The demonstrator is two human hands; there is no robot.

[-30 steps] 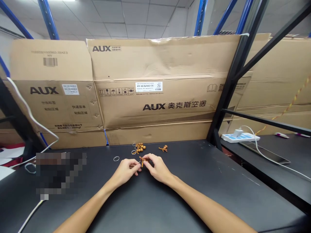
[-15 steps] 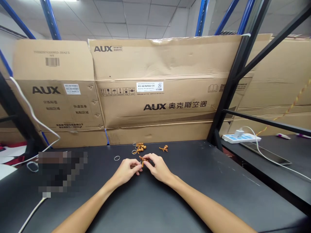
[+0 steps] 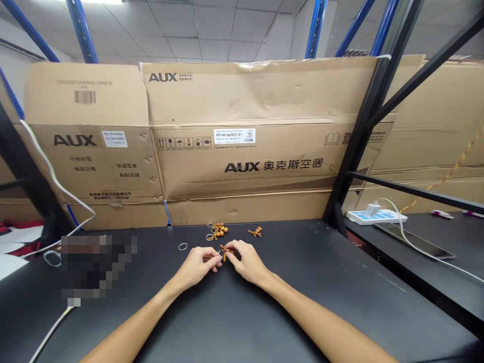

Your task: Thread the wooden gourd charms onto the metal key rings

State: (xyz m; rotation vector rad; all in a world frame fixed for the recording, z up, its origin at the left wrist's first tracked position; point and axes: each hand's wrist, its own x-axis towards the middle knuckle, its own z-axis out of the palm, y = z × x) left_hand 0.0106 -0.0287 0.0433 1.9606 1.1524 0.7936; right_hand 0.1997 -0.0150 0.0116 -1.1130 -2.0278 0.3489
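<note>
My left hand (image 3: pixel 201 263) pinches a small metal ring (image 3: pixel 221 254) between thumb and fingertips. Against the ring, my right hand (image 3: pixel 245 259) grips a brown beaded charm (image 3: pixel 226 250) with an orange cord that hangs down between the hands. Just behind them lie beaded charms with rings (image 3: pixel 219 232) in a small group. Another beaded charm (image 3: pixel 256 232) lies to the right of that group, with no ring visible on it. A loose metal ring (image 3: pixel 183 246) rests on the table to the left of my left hand.
The dark table (image 3: pixel 196 322) runs up to cardboard boxes (image 3: pixel 242 191). A blurred-out object (image 3: pixel 94 267) and a white cable sit at the left. On the right, beyond a black metal frame (image 3: pixel 342 186), are a power strip (image 3: pixel 376 217) and a flat dark device (image 3: pixel 414 240).
The ring in my left hand now shows more clearly beside the orange cord, and the charm has shifted slightly right. Both hands have barely moved.
</note>
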